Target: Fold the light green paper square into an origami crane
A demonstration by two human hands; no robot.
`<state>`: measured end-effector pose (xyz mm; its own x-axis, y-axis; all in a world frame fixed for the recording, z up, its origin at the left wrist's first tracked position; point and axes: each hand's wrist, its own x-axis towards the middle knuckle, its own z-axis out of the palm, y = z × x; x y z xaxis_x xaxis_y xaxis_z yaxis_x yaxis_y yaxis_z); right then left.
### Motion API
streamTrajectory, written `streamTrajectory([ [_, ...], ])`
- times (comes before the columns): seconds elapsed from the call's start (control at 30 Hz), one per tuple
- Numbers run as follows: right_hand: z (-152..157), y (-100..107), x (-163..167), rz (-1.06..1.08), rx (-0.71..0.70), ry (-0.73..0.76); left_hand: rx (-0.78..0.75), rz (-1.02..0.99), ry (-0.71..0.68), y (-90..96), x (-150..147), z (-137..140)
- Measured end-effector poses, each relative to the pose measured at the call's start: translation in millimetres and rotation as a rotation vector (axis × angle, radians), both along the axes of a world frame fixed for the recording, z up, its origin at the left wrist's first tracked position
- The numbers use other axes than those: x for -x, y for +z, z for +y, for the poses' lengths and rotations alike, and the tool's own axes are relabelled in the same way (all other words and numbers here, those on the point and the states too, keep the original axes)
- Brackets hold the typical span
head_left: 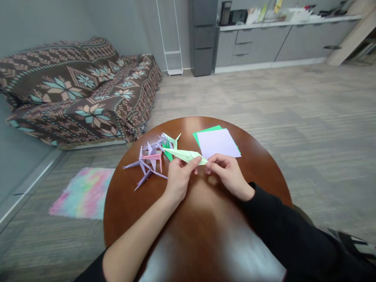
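Note:
A pale green folded paper (pixel 185 155), long and pointed at its left end, is held between my two hands above the round table. My left hand (pixel 179 176) grips its underside and middle, thumb on top. At the right end, my right hand (pixel 226 172) pinches the paper's tip with thumb and fingers. Just left of my left hand lies a cluster of folded paper cranes in purple (pixel 143 160), pink (pixel 154 157) and green (pixel 167 150). Beyond my hands rests a stack of square paper sheets (pixel 219 141), light purple over green.
The brown round table (pixel 258 168) has a curved edge. To the left stands a sofa (pixel 88 90) under a patterned cover, with a fluffy multicoloured rug (pixel 84 192) on the floor. Grey kitchen cabinets (pixel 261 45) and a dark fridge (pixel 203 39) line the far wall.

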<state>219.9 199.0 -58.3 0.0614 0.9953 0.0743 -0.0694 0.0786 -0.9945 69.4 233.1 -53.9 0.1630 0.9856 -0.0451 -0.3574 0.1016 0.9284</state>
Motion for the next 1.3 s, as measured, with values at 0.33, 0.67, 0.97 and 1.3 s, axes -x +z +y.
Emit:
streamTrajectory([
  [0.33, -1.0, 3.9, -0.1, -0.020, 0.000, 0.052, 0.087, 0.027, -0.181, 4.3, 9.0, 6.2],
  [0.67, -2.7, 4.8, 1.6, -0.028, 0.025, 0.095, 0.036, 0.125, -0.219, 4.3, 10.4, 6.9],
  [0.97, -1.5, 3.8, 3.1, 0.025, 0.083, 0.124, -0.071, 0.237, -0.169, 3.4, 10.0, 6.2],
  [1.3, -1.4, 0.3, 8.0, 0.125, 0.134, 0.124, -0.107, 0.302, -0.125, 5.8, 8.1, 2.9],
])
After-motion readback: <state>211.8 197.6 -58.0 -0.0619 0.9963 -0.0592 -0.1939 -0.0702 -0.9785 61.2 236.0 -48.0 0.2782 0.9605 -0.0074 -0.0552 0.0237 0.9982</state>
